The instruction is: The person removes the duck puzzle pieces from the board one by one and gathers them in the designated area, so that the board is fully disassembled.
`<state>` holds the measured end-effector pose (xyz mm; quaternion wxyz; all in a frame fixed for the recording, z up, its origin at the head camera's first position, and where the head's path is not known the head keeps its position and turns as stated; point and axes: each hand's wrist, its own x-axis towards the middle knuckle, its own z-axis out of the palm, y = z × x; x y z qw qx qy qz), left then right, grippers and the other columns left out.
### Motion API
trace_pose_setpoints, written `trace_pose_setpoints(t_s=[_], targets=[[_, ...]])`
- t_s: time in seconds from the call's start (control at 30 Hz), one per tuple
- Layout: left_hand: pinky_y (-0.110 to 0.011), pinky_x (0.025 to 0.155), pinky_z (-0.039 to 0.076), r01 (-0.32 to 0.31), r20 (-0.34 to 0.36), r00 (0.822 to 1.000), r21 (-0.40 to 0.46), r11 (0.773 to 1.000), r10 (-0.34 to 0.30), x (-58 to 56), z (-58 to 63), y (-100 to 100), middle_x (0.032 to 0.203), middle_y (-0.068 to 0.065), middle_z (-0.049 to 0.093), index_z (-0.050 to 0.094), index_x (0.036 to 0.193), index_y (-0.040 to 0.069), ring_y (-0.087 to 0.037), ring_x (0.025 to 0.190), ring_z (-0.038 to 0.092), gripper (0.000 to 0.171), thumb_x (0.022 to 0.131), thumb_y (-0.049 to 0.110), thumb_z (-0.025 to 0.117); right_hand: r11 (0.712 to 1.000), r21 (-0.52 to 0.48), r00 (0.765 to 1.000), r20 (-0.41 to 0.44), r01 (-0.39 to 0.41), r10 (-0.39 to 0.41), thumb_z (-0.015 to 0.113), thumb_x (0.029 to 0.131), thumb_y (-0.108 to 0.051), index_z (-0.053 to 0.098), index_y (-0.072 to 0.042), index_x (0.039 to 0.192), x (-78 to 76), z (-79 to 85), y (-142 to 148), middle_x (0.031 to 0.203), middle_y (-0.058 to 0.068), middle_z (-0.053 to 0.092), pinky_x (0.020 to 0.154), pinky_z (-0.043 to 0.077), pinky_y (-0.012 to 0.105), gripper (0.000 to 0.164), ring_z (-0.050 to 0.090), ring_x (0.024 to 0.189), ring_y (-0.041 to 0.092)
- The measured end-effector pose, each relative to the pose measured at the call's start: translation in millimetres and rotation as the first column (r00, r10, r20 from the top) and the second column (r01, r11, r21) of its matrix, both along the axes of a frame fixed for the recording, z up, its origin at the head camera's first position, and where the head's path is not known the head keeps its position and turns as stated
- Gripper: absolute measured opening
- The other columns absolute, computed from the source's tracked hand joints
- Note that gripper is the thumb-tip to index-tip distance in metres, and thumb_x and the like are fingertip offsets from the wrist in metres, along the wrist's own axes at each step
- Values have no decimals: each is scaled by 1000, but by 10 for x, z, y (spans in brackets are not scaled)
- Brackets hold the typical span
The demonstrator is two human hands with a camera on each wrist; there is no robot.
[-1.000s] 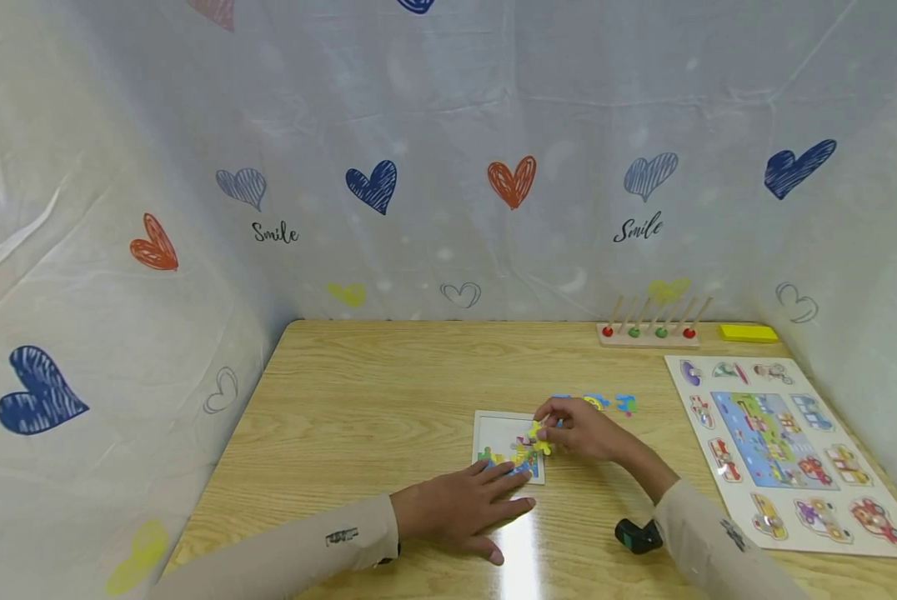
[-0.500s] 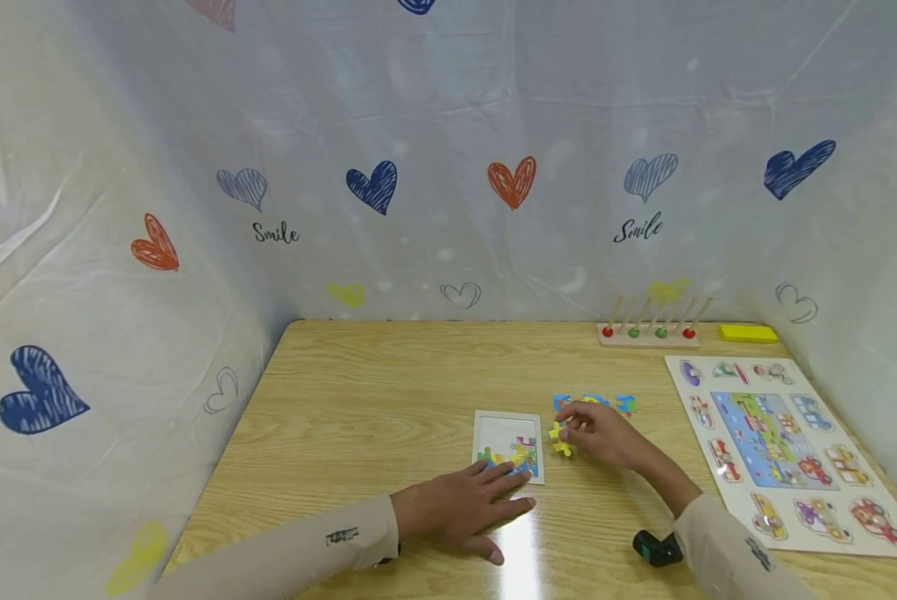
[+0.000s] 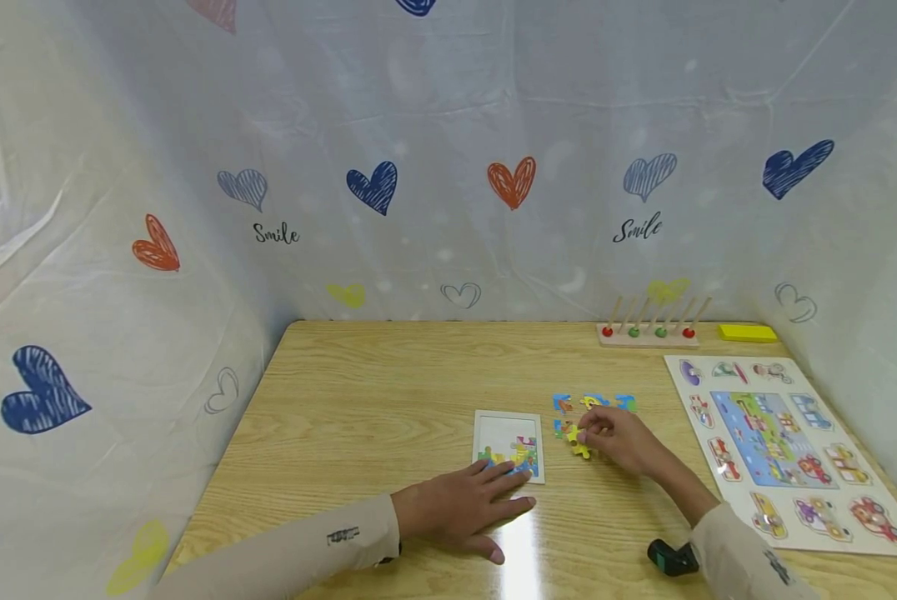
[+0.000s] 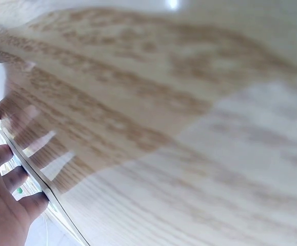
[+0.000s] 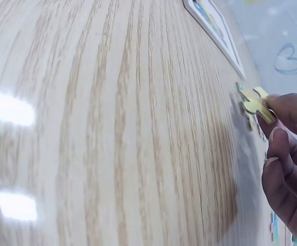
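Note:
My right hand [image 3: 623, 437] pinches a yellow jigsaw piece [image 3: 578, 442] between thumb and fingertips, close over the table and right of the puzzle frame. In the right wrist view the jigsaw piece [image 5: 257, 104] shows its knobs, held at one edge. The white puzzle frame [image 3: 507, 414] has joined pieces [image 3: 523, 452] along its bottom and lower right; part of them is hidden under my fingers. My left hand [image 3: 463, 508] lies with fingers spread, fingertips resting on the frame's lower edge. In the left wrist view, fingers of my left hand [image 4: 7, 195] reach over the frame's edge [image 4: 51, 192].
Several loose jigsaw pieces [image 3: 562, 404] lie just beyond my right hand. At right is a large picture board [image 3: 861, 533] with vehicle shapes. A peg stand [image 3: 647, 340] with beads and a yellow block [image 3: 749, 333] stand at the back right, before a curtain [image 3: 448, 125].
My right hand has drawn back to the right from the puzzle frame, carrying the yellow jigsaw piece with it. More loose pieces show now. My left hand has stayed in place.

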<state>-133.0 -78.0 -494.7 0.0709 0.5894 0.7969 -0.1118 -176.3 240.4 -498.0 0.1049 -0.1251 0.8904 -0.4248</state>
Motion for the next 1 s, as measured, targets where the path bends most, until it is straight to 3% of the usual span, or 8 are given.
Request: trace_pose_setpoints(t_s=[0.53, 0.8, 1.0], targets=[[-43, 123, 26, -15, 33, 999, -20, 1000, 16, -3, 29, 1, 170, -8, 11, 16, 163, 24, -27, 156, 17, 77, 100, 68, 26, 990, 63, 990, -65, 127, -123, 69, 95, -13, 69, -6, 99, 8, -24, 158, 85, 4, 69, 57, 47, 25, 8, 59, 69, 11], [-42, 123, 26, -24, 35, 999, -28, 999, 25, -2, 26, 3, 170, -7, 9, 15, 163, 24, -27, 156, 16, 78, 100, 69, 24, 968, 173, 980, -116, 181, -162, 68, 95, -14, 69, -6, 99, -34, -60, 205, 88, 3, 69, 62, 48, 27, 9, 61, 77, 13], [-43, 123, 26, -25, 39, 999, -20, 999, 26, 0, 20, 2, 170, -7, 10, 16, 163, 24, -27, 156, 16, 77, 100, 69, 24, 950, 249, 978, -129, 190, -162, 68, 96, -22, 72, -10, 98, -36, -41, 252, 88, 1, 70, 69, 50, 36, 13, 62, 79, 15]])
